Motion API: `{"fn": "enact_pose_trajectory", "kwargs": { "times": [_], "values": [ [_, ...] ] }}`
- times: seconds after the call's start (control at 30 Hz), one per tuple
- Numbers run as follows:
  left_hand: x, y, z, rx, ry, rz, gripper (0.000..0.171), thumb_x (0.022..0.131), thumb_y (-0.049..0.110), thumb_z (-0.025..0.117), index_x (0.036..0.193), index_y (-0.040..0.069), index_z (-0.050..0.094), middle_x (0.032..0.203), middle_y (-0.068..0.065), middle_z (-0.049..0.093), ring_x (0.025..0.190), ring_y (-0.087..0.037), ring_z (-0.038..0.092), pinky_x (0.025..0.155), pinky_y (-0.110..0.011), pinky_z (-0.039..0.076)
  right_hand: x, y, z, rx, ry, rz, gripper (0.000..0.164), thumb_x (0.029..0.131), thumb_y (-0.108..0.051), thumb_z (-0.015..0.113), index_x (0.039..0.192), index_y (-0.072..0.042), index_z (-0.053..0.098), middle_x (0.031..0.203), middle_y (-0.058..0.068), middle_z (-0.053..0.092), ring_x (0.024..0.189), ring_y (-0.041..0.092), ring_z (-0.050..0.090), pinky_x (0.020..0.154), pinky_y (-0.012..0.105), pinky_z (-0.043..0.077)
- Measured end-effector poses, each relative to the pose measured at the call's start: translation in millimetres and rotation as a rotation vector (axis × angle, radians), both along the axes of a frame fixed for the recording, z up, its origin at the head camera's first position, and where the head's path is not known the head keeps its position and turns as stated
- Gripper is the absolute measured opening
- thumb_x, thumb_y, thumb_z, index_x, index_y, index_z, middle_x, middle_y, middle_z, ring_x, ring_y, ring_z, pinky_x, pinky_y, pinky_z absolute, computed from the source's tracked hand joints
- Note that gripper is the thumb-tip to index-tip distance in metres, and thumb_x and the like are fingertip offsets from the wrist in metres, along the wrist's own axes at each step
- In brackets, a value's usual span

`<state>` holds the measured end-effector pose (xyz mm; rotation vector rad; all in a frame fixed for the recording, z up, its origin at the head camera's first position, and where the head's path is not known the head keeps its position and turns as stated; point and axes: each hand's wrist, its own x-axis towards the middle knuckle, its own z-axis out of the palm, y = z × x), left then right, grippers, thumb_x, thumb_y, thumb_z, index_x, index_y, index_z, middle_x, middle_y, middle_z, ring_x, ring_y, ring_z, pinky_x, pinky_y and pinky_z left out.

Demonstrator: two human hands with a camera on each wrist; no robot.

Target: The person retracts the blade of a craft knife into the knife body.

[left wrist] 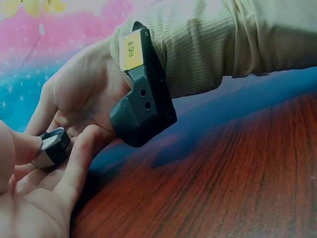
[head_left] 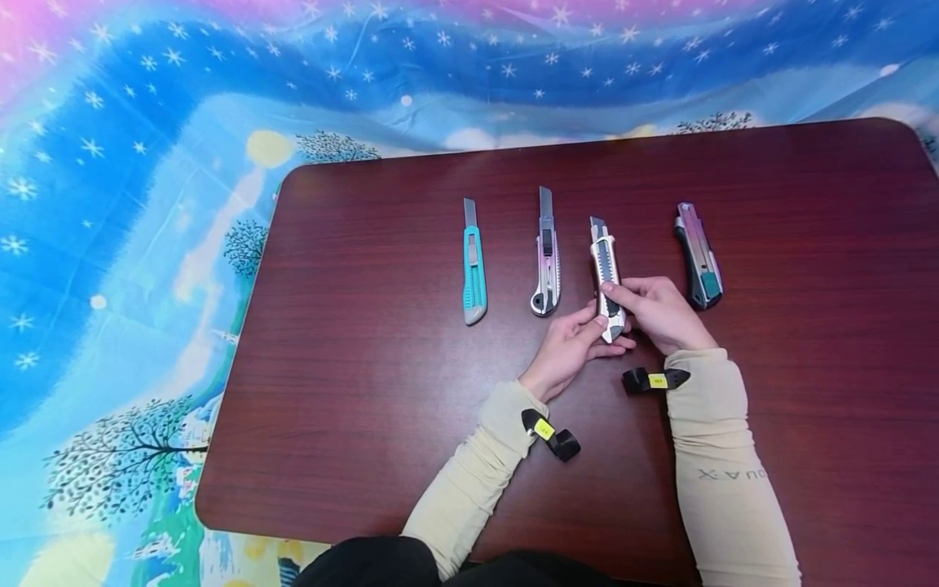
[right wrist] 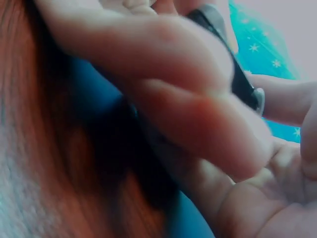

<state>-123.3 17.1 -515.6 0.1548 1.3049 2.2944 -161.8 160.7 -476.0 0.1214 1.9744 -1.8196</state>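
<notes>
Both hands hold a silver snap-off utility knife [head_left: 606, 265] above the table, its short blade end pointing away from me. My left hand [head_left: 568, 346] pinches the butt end between thumb and fingers. Its fingers pass under the handle. My right hand [head_left: 663, 310] grips the handle's right side, thumb laid on the top face by the dark slider. In the left wrist view the knife's black-and-silver end [left wrist: 54, 146] shows between the left thumb and fingers. Blurred fingers [right wrist: 198, 114] cover most of the knife in the right wrist view, leaving a dark edge.
On the dark red wooden table [head_left: 352, 326] lie a teal utility knife [head_left: 473, 273] and a silver-purple one [head_left: 546, 253], both with blades extended, to the left. A black-and-silver knife with a green end [head_left: 698, 257] lies right. A patterned cloth [head_left: 440, 73] hangs behind.
</notes>
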Motion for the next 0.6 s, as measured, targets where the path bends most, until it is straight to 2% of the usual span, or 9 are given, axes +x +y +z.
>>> {"fn": "enact_pose_trajectory", "kwargs": {
  "times": [0.17,0.3,0.6],
  "values": [
    [0.1,-0.7,-1.7,-0.020,0.012,-0.010,0.034,0.096,0.017,0.041,0.127,0.003,0.046,0.115,-0.030,0.054,0.081,-0.017,0.065,0.081,-0.033,0.054,0.6,0.9,1.4,-0.071,-0.001,0.010,0.056,0.086,-0.028,0.060,0.113,0.020,0.048,0.077,0.001,0.069,0.060,0.006,0.060,0.049,0.019,0.051],
    [0.5,-1.0,-2.2,-0.030,0.013,0.005,0.034,0.095,0.018,0.042,0.125,0.002,0.048,0.113,-0.029,0.056,0.078,-0.016,0.065,0.078,-0.033,0.056,0.6,2.7,1.4,-0.115,0.008,0.035,0.055,0.085,-0.024,0.061,0.115,0.020,0.046,0.084,0.002,0.070,0.063,0.007,0.061,0.048,0.019,0.050],
    [2.2,-2.2,0.5,-0.043,0.017,0.052,0.035,0.095,0.018,0.044,0.122,-0.002,0.051,0.108,-0.033,0.057,0.072,-0.015,0.065,0.071,-0.033,0.057,0.3,4.3,1.4,-0.119,0.037,0.098,0.051,0.086,-0.021,0.060,0.118,0.017,0.046,0.094,0.004,0.069,0.076,0.008,0.062,0.054,0.018,0.050]
  ]
}}
